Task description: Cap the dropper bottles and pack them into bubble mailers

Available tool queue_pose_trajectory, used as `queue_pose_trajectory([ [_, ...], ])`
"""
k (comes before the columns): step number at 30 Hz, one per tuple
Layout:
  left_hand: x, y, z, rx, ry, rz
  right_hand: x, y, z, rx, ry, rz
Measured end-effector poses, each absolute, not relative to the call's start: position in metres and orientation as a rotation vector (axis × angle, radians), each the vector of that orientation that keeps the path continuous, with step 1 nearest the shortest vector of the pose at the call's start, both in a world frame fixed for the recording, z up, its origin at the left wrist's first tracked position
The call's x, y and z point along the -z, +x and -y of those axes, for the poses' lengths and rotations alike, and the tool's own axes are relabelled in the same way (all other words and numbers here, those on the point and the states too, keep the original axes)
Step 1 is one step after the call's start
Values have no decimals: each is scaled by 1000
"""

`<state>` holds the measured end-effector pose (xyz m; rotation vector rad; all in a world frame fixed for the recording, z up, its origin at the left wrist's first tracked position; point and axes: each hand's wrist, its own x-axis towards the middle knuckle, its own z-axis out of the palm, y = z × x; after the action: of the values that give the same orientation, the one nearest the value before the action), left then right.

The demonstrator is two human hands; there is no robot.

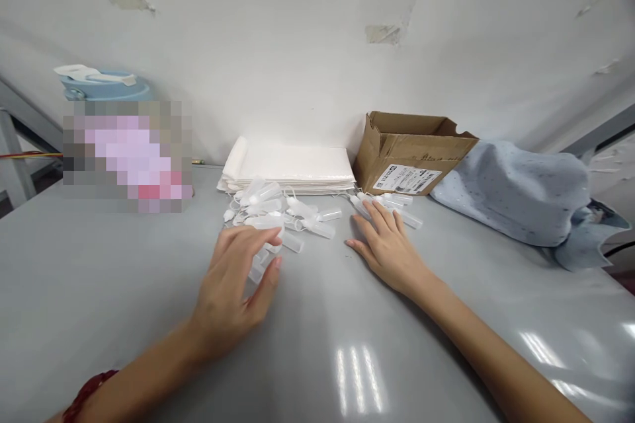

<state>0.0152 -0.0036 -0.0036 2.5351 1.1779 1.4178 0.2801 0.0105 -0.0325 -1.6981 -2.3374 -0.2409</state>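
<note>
Small translucent plastic bottles (317,228) with white caps on thin straps lie in a loose pile on the grey table (317,330). My left hand (238,271) is over the near left side of this pile, thumb and fingers apart, with bottles partly hidden behind it. I cannot see anything gripped in it. To the right, my right hand (389,244) rests palm down with its fingers spread. Its fingertips touch or lie just over a smaller group of the same bottles (409,218) in front of the cardboard box.
A stack of white sheets or bags (292,168) lies behind the bottles. Right of it stands an open cardboard box (407,152) with a label. A grey-blue speckled cloth (516,192) is at the right. A blue container (109,86) stands back left, near a blurred-out pink item (131,152).
</note>
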Motion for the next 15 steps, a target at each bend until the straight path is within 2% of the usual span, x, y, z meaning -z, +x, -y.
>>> queue_pose_trajectory([
  [6,4,17,4,-1364,2652,-867,29,278,-21,277,-1754,2263],
  [15,9,15,2,-1254,2653,-883,21,281,-20,175,-1665,2083],
])
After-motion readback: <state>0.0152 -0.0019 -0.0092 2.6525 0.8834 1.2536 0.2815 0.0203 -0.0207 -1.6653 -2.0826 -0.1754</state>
